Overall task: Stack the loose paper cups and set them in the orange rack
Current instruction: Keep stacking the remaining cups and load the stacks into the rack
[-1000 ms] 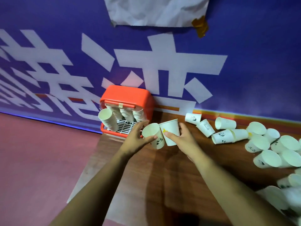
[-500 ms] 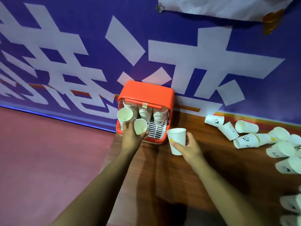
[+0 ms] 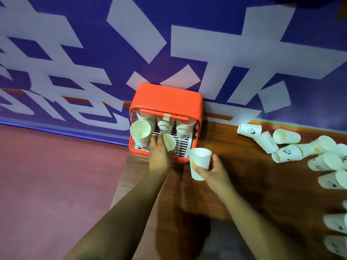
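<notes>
The orange rack (image 3: 166, 99) stands at the table's far left corner against the wall, with three stacks of white paper cups (image 3: 183, 126) inside on a white grid. My left hand (image 3: 159, 152) is at the rack's front and holds a paper cup (image 3: 169, 142), mouth toward me, next to the leftmost stack (image 3: 140, 131). Just right of the rack's front, my right hand (image 3: 213, 170) grips a single upright cup (image 3: 199, 163) above the table. Several loose cups (image 3: 287, 152) lie on their sides at the right.
The brown wooden table (image 3: 244, 175) ends at a left edge just beside the rack, with red floor (image 3: 56, 175) below. A purple banner wall (image 3: 169, 44) runs right behind the rack. More tipped cups (image 3: 336, 224) crowd the right edge.
My left hand has carried its cup from beside the right hand up to the rack's front. The right hand stays near the rack with its cup. The view has moved closer.
</notes>
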